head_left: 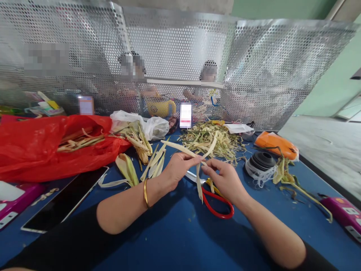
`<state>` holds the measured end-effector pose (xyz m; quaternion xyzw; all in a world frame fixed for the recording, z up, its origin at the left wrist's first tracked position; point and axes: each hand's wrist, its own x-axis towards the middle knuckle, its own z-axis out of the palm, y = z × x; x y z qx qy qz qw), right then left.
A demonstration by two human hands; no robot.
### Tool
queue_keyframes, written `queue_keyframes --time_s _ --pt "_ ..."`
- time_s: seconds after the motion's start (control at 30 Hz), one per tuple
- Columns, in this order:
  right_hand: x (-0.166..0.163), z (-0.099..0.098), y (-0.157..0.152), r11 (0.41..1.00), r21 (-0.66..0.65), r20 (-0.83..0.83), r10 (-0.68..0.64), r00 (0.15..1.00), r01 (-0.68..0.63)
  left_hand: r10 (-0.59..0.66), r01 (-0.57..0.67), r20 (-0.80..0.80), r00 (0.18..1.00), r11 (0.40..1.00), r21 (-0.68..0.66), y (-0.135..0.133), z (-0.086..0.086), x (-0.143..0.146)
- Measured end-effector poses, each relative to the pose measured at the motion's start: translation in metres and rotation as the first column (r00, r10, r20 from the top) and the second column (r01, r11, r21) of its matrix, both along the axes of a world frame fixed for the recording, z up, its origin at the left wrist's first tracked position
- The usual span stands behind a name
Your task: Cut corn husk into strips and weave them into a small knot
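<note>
Between my hands are pale corn husk strips (210, 147), crossed over one another, with ends pointing up and hanging down. My left hand (180, 167) pinches them at the crossing, thumb on top. My right hand (222, 175) is closed with fingertips at the strips just right of the crossing. Beneath them on the blue table lie scissors (218, 212) with red handles, partly covered by the strips and my right hand. Left of my left hand rest several loose husk strips (155, 162) and a wider husk piece (126, 169).
Behind my hands is a heap of shredded husk (214, 139). A red plastic bag (84, 162) with husks and a tablet (67, 199) lie left. At right are a black ribbed object (261, 163) and an orange packet (275, 145). A perforated metal screen (180, 45) stands behind; people sit beyond it.
</note>
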<state>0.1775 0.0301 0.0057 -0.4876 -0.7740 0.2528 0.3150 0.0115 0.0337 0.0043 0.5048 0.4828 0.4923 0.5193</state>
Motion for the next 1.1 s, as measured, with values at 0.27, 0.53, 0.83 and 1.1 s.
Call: queue_keyframes --time_s 0.27,0.53,0.83,1.1 --pt "-0.002 0.002 -0.008 0.949 0.314 0.245 -0.074 0.967 -0.006 -0.070 0.107 -0.246 0.967 0.984 0.143 -0.001 0.005 -0.003" --pt "0.000 0.004 -0.006 0.916 0.394 0.394 -0.095 0.914 -0.074 -0.175 0.257 0.323 0.930 0.938 -0.233 -0.004 0.003 0.001" --pt "-0.002 -0.001 -0.009 0.899 0.426 0.471 -0.122 0.873 -0.105 -0.077 0.110 0.170 0.982 0.975 -0.191 -0.003 -0.004 0.006" --pt "-0.004 0.003 -0.009 0.978 0.171 0.226 -0.156 0.961 0.119 -0.068 0.106 0.198 0.978 0.976 -0.188 -0.004 -0.003 0.006"
